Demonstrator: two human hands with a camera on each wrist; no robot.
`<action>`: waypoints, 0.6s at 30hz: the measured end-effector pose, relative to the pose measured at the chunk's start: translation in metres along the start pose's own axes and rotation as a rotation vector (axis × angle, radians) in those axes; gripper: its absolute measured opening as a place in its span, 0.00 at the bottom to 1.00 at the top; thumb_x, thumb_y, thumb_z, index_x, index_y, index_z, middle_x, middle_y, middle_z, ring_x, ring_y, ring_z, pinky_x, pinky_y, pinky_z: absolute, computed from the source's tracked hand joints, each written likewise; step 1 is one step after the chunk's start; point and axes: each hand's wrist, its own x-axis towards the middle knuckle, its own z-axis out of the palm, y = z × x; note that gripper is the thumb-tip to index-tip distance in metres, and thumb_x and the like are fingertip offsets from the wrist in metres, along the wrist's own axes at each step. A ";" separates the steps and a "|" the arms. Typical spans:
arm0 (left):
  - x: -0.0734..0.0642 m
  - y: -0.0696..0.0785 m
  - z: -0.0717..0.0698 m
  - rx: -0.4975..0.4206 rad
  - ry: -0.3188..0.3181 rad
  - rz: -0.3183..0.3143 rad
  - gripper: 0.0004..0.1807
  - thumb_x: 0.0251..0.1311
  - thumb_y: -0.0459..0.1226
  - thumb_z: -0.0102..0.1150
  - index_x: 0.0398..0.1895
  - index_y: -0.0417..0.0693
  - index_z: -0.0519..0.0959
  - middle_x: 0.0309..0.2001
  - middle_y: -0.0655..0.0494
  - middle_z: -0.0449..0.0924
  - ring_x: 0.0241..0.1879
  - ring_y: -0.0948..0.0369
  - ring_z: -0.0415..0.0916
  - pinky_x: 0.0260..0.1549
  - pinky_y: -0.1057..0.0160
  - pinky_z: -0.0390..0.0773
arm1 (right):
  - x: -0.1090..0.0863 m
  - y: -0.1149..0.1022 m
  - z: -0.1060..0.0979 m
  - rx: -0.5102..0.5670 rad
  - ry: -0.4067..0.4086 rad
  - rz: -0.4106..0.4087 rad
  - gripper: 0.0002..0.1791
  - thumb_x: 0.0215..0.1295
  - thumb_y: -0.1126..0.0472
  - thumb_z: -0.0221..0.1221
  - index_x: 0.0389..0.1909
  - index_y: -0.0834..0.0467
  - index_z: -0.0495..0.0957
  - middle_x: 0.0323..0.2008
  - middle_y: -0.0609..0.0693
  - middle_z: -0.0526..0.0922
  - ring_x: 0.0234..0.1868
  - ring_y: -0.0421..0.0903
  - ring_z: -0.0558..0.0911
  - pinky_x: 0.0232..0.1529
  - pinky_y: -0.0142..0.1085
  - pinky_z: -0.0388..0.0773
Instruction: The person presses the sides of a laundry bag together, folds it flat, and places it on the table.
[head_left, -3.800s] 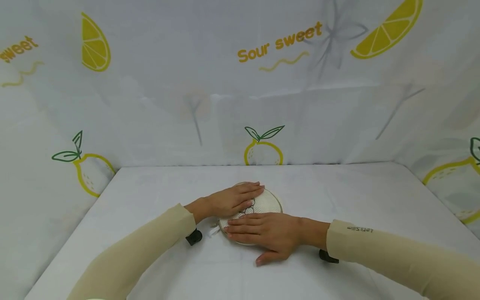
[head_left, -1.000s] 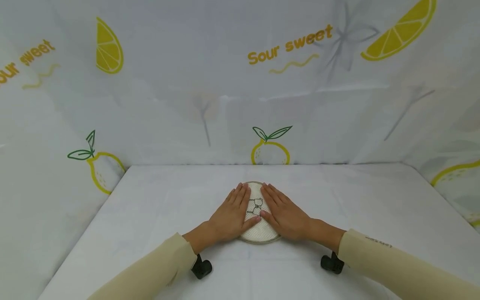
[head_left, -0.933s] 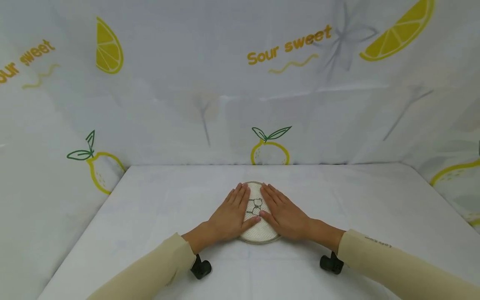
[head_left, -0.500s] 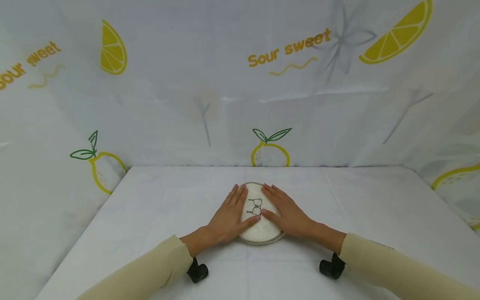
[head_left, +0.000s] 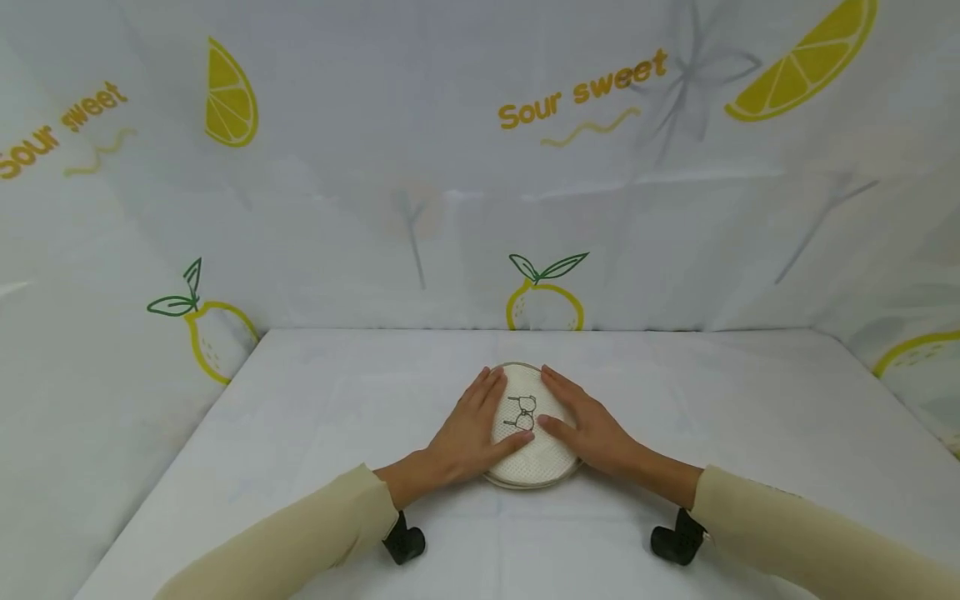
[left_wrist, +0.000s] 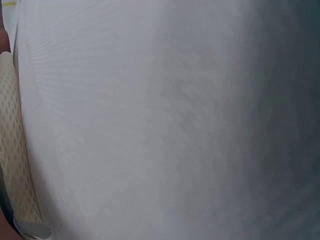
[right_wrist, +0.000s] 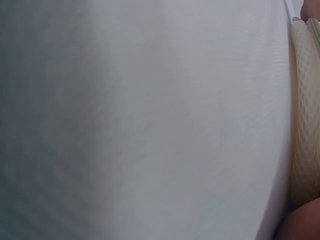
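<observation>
A round cream mesh zip pouch (head_left: 536,458) with a dark line drawing on its top lies flat on the white-covered table (head_left: 337,383). My left hand (head_left: 461,433) rests on its left side, fingers extended toward the far rim and thumb across the near part. From the other side my right hand (head_left: 596,429) lies over its right edge, thumb pointing in toward the drawing. The mesh side wall (left_wrist: 14,145) shows at the left border of the left wrist view. In the right wrist view the pouch's side (right_wrist: 306,115) stands at the right border, with zip tape near the top.
A white curtain (head_left: 337,208) printed with lemons and "Sour sweet" hangs behind the table and along its sides. Black wrist cameras sit under both wrists, the left camera (head_left: 405,542) and the right camera (head_left: 675,542) close over the cloth.
Earlier both hands lay slanted across the pouch, with a white tab at its left; they then moved to opposite sides. Lately the right hand has shifted slightly outward, uncovering more of the top.
</observation>
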 end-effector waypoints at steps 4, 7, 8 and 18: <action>-0.004 0.002 -0.001 0.057 -0.048 0.003 0.49 0.66 0.64 0.39 0.73 0.32 0.48 0.74 0.43 0.45 0.73 0.49 0.38 0.68 0.57 0.42 | -0.003 -0.002 0.000 0.002 -0.019 0.003 0.38 0.70 0.50 0.55 0.73 0.63 0.52 0.73 0.56 0.51 0.72 0.57 0.51 0.67 0.55 0.49; -0.005 0.002 -0.007 0.156 -0.082 0.021 0.48 0.68 0.64 0.32 0.73 0.32 0.45 0.74 0.41 0.42 0.73 0.48 0.37 0.69 0.57 0.41 | -0.001 -0.007 0.000 -0.010 -0.056 -0.010 0.38 0.72 0.51 0.52 0.73 0.65 0.48 0.74 0.58 0.47 0.73 0.57 0.48 0.67 0.55 0.49; -0.005 0.002 -0.009 0.187 -0.093 0.027 0.48 0.68 0.64 0.31 0.73 0.32 0.44 0.74 0.41 0.41 0.73 0.47 0.36 0.69 0.56 0.40 | 0.000 -0.009 0.000 -0.022 -0.069 -0.020 0.38 0.73 0.52 0.50 0.73 0.66 0.47 0.74 0.59 0.46 0.73 0.58 0.47 0.67 0.56 0.48; 0.006 -0.003 -0.022 0.269 -0.209 0.016 0.47 0.69 0.63 0.25 0.74 0.33 0.37 0.75 0.40 0.33 0.73 0.46 0.30 0.68 0.54 0.39 | 0.015 -0.013 -0.003 -0.176 -0.123 -0.109 0.35 0.76 0.58 0.43 0.71 0.73 0.41 0.73 0.66 0.42 0.73 0.61 0.43 0.68 0.54 0.43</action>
